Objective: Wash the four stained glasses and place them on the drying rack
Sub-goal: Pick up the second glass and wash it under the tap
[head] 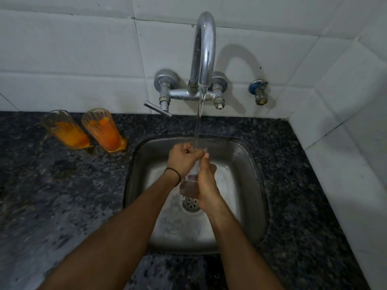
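Both my hands are working a clear glass (pixel 189 186) over the steel sink (pixel 240 185). My left hand (pixel 183 159) is curling round the upper end near the mouth. My right hand (pixel 207 185) is wrapping the lower body from the right side. The glass's long axis is running from its base, nearest me and above the drain (pixel 190 204), to its mouth at the far end. There a stream of water (pixel 198 126) is falling from the chrome gooseneck tap (pixel 204 49) onto the mouth and my left fingers. Whether the glass is standing plumb or leaning away from me, I cannot tell.

I judge this glass to be in mid-rinse, since what shows of it between my hands is looking free of colour. Two orange-stained glasses (pixel 68 130) (pixel 104 131) are standing side by side on the dark granite counter (pixel 62 195), far left of the sink against the white tiled wall (pixel 83 49). They are lying well apart from my hands, up and to the left. My left hand is the nearer one for that reach. No fourth glass and no drying rack is showing, so the set-down direction is remaining unknown to me.
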